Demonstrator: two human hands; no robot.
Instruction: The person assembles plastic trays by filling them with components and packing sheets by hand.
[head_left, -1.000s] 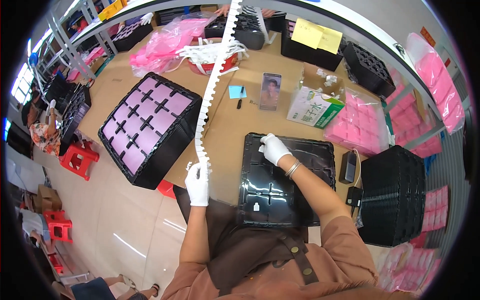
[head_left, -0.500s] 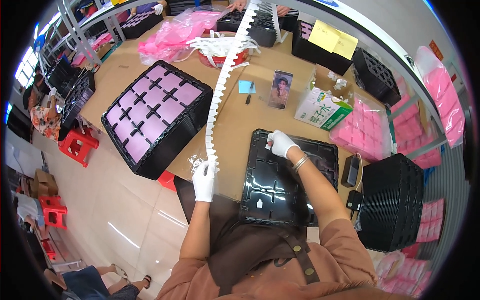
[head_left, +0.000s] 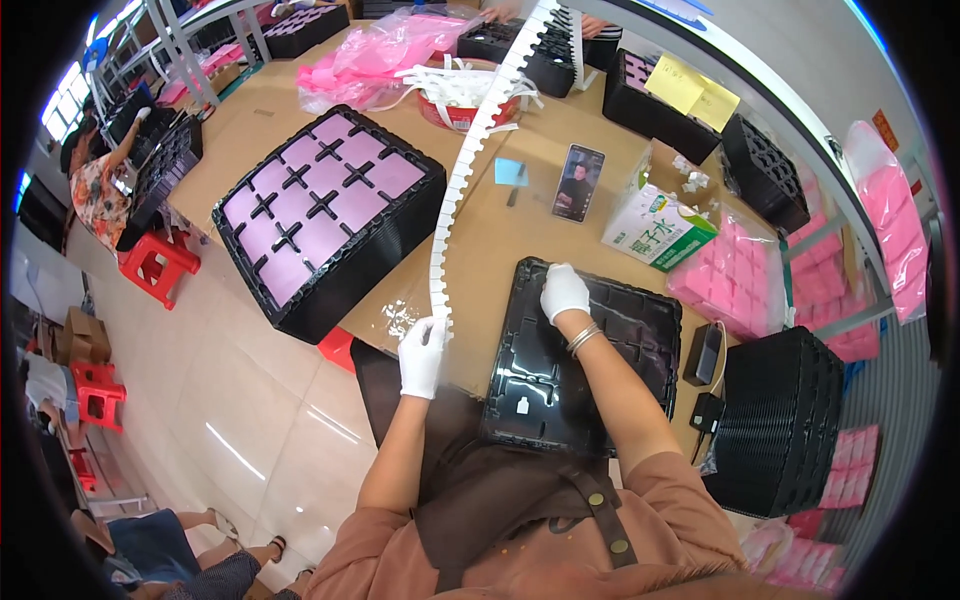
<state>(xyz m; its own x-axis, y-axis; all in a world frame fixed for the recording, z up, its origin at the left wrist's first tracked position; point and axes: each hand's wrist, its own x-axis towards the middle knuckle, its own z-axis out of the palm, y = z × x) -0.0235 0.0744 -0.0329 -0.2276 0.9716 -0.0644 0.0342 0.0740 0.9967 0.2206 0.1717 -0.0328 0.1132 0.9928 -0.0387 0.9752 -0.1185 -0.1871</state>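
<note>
My left hand [head_left: 423, 355], in a white glove, grips the near end of a long white notched strip [head_left: 466, 165] that runs up and away across the table. The gloved fingers of my right hand [head_left: 563, 291] press down on the far left part of a black compartment tray [head_left: 620, 340] in front of me. A small white piece [head_left: 521, 406] lies in a near compartment of that tray. A red tub [head_left: 458, 108] with several loose white strips stands at the far end of the strip.
A stack of black trays lined with pink sheets [head_left: 320, 215] lies at the left. A phone [head_left: 578, 183] stands upright mid-table beside a white and green carton [head_left: 652, 222]. Pink bags [head_left: 735, 285] and a tall black tray stack [head_left: 785, 420] are right. Red stools [head_left: 150, 265] stand on the floor.
The view has shifted and the table appears closer. My left hand keeps its hold on the strip. My right hand stays on the black tray's far left part.
</note>
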